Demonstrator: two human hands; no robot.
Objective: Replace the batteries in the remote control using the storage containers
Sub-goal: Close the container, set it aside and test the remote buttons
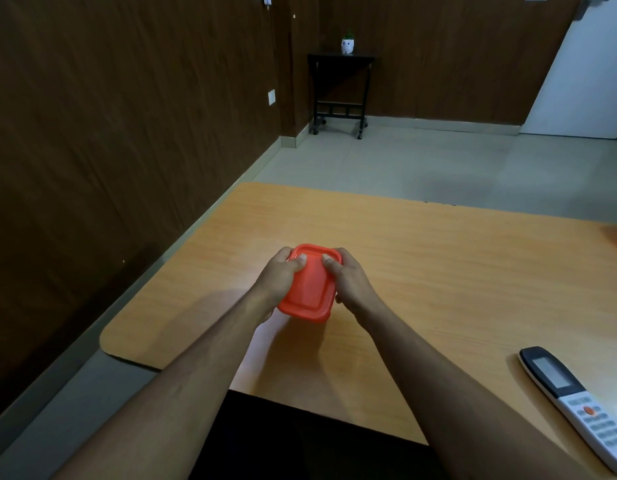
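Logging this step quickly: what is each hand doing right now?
Left hand: grips the left side of the orange container, thumb on its lid.
Right hand: grips the container's right side, thumb on the lid.

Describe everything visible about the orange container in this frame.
The orange container is a small rounded-rectangular box, plastic by its look, with a matching orange lid closed on top. It sits at the middle of the wooden table. The left hand and right hand grip its sides, thumbs pressing on the lid. Its contents are hidden.
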